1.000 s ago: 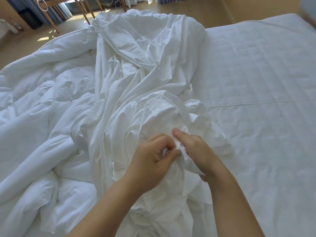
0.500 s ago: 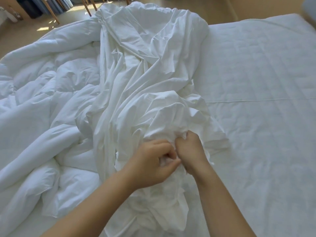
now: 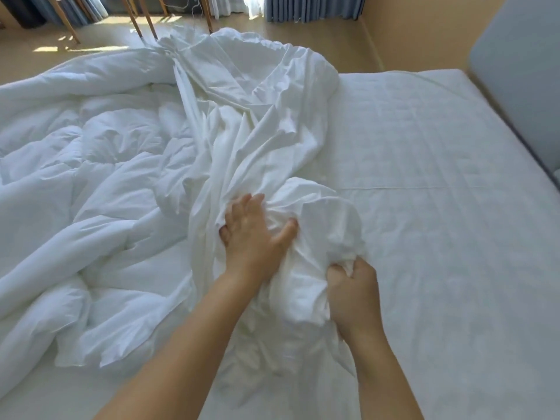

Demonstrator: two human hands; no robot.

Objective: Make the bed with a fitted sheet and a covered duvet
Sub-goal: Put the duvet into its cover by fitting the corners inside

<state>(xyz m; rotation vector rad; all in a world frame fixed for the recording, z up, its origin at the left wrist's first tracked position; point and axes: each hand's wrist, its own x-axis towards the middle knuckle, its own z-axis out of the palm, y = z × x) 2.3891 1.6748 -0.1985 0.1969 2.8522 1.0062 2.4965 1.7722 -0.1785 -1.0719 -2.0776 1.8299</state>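
White loose sheet (image 3: 257, 122) lies crumpled in a long ridge across the middle of the mattress (image 3: 439, 207). The duvet (image 3: 91, 165) is heaped just beside it on the left, touching it. Right hand (image 3: 354, 295) is clenched on a bunched fold at the sheet's near end. Left hand (image 3: 254, 234) rests on the same bunch, fingers spread and pressing in, thumb apart. Grey headboard (image 3: 515, 86) stands at the far right.

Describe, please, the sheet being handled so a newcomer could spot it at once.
Find the bed, uncovered on its right half. Down its middle lies a crumpled white sheet. Unlike the puffy duvet beside it, it is thin and sharply creased.
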